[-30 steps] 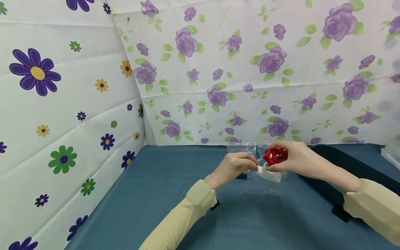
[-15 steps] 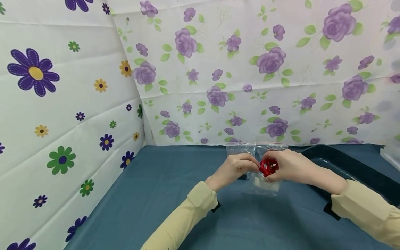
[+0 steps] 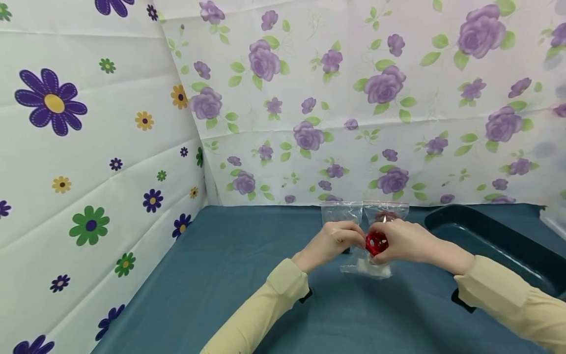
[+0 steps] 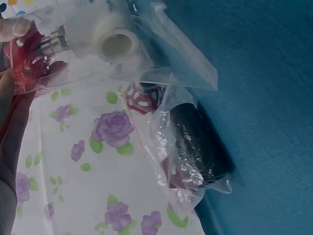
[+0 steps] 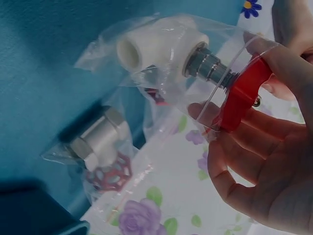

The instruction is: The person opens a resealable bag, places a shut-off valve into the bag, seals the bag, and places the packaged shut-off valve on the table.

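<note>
A white plastic valve (image 5: 164, 46) with a metal stem and a red handwheel (image 3: 377, 243) sits mostly inside a clear plastic bag (image 4: 190, 63). My right hand (image 3: 409, 242) grips the red handwheel at the bag's mouth, its fingers curled around the wheel's rim in the right wrist view. Opposite it, my left hand (image 3: 331, 242) pinches the bag's edge beside the wheel. In the head view the bag's lower end, with the white valve body, hangs below the fingers. The hands hide part of the bag's mouth.
Behind the hands lie two more clear bags. One holds a black cylindrical part (image 4: 193, 142) with a red wheel; the other a metal valve (image 5: 100, 139) with a dull red handwheel. A dark tray (image 3: 495, 250) stands at right on the blue cloth, before a flowered curtain (image 3: 283, 98).
My right hand has moved down and left with the valve, whose white body has slid into the bag. The tray and the bag behind show more now. The left hand stays nearly in place.
</note>
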Available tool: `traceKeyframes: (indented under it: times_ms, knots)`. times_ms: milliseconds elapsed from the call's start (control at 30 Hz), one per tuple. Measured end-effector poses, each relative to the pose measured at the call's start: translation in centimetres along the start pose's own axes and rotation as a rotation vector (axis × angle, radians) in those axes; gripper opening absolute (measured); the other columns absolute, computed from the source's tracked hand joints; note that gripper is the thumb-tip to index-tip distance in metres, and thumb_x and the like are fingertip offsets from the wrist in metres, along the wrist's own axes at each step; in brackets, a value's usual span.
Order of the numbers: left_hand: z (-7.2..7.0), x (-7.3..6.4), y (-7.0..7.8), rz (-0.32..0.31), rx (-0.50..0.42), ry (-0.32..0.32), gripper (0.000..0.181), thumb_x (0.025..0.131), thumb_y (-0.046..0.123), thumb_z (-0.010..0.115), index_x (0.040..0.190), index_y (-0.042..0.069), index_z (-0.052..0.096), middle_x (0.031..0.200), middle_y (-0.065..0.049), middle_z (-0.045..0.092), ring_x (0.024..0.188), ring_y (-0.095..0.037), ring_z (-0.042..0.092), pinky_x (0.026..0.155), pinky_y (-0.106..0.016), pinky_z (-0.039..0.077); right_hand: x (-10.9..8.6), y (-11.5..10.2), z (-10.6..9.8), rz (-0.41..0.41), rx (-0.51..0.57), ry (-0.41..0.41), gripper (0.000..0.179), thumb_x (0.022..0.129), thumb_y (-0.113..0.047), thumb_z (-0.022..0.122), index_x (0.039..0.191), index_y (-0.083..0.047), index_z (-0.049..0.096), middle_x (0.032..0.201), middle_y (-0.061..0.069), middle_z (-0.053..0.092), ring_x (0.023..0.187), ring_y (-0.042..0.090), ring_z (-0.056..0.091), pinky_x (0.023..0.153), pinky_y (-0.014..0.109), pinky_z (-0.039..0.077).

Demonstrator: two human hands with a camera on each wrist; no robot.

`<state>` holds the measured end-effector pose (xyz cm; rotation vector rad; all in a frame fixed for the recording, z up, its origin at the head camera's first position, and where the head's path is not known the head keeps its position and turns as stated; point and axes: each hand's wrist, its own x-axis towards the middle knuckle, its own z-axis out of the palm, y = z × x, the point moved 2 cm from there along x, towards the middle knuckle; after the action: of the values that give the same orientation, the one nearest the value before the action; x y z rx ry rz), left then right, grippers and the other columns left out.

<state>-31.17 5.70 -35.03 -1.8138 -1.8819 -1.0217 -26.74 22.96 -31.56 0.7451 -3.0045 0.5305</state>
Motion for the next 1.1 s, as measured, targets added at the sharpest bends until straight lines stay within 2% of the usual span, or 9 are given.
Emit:
traceKeyframes:
  times_ms: [167, 433, 600, 667, 767, 900, 1100]
  knots:
    - [0.3, -0.3, -0.2, -0.033, 0.01, -0.018, 0.01, 0.08, -0.003, 0.065, 0.086, 0.005, 0.069, 0.092, -0.003, 0.059, 0.079, -0.004, 0.054, 0.067, -0.011, 0.042, 0.2, 0.5, 1.1, 0.001, 0.033, 0.004, 0.049, 0.066, -0.037, 0.08, 0.102, -0.009, 0.061, 0.081, -0.007, 0.056, 0.068, 0.009, 0.054, 0.055, 0.027, 0.047]
    - [0.9, -1.1, -0.4, -0.091, -0.025, -0.048, 0.013, 0.08, -0.006, 0.064, 0.086, 0.005, 0.069, 0.091, -0.003, 0.059, 0.082, -0.005, 0.054, 0.071, -0.011, 0.042, 0.4, 0.9, 2.6, 0.025, 0.056, -0.017, 0.046, 0.066, -0.037, 0.08, 0.1, -0.013, 0.06, 0.08, -0.008, 0.055, 0.067, 0.008, 0.052, 0.055, 0.026, 0.046]
    - [1.0, -1.3, -0.5, -0.099, -0.018, -0.051, 0.012, 0.08, -0.005, 0.065, 0.085, 0.005, 0.069, 0.091, -0.002, 0.059, 0.081, -0.005, 0.054, 0.071, -0.011, 0.042, 0.6, 1.0, 3.1, 0.016, 0.056, -0.01, 0.044, 0.067, -0.036, 0.08, 0.1, -0.014, 0.06, 0.079, -0.009, 0.054, 0.067, 0.007, 0.052, 0.055, 0.026, 0.046]
    - [0.9, -1.3, -0.5, -0.093, -0.018, -0.052, 0.012, 0.08, -0.005, 0.065, 0.085, 0.004, 0.069, 0.091, -0.002, 0.059, 0.081, -0.005, 0.054, 0.071, -0.011, 0.042, 0.5, 1.0, 3.1, 0.013, 0.08, -0.016, 0.044, 0.069, -0.035, 0.079, 0.101, -0.013, 0.059, 0.08, -0.009, 0.054, 0.068, 0.007, 0.052, 0.056, 0.025, 0.046]
    - [0.8, -1.3, -0.5, -0.078, -0.004, -0.05, 0.011, 0.08, -0.004, 0.065, 0.086, 0.004, 0.069, 0.091, -0.003, 0.059, 0.081, -0.005, 0.054, 0.071, -0.011, 0.042, 0.2, 1.1, 2.7, -0.018, 0.171, -0.023, 0.044, 0.074, -0.032, 0.075, 0.106, -0.008, 0.057, 0.086, -0.004, 0.057, 0.071, 0.009, 0.055, 0.058, 0.025, 0.047]
    - [0.5, -1.4, -0.6, -0.069, 0.007, -0.042, 0.011, 0.08, -0.005, 0.065, 0.085, 0.004, 0.069, 0.091, -0.002, 0.059, 0.081, -0.005, 0.054, 0.07, -0.011, 0.042, -0.3, 1.7, 1.6, -0.054, 0.273, 0.008, 0.034, 0.083, -0.022, 0.068, 0.107, -0.002, 0.056, 0.096, 0.005, 0.058, 0.077, 0.013, 0.059, 0.06, 0.024, 0.049]
    - [0.5, -1.6, -0.8, -0.079, 0.0, -0.043, 0.012, 0.08, -0.005, 0.064, 0.084, 0.005, 0.069, 0.09, -0.002, 0.059, 0.081, -0.005, 0.054, 0.071, -0.011, 0.042, -1.2, 3.4, 0.7, -0.051, 0.229, 0.064, 0.013, 0.087, -0.015, 0.062, 0.098, -0.009, 0.063, 0.092, -0.002, 0.058, 0.077, 0.012, 0.058, 0.06, 0.024, 0.049]
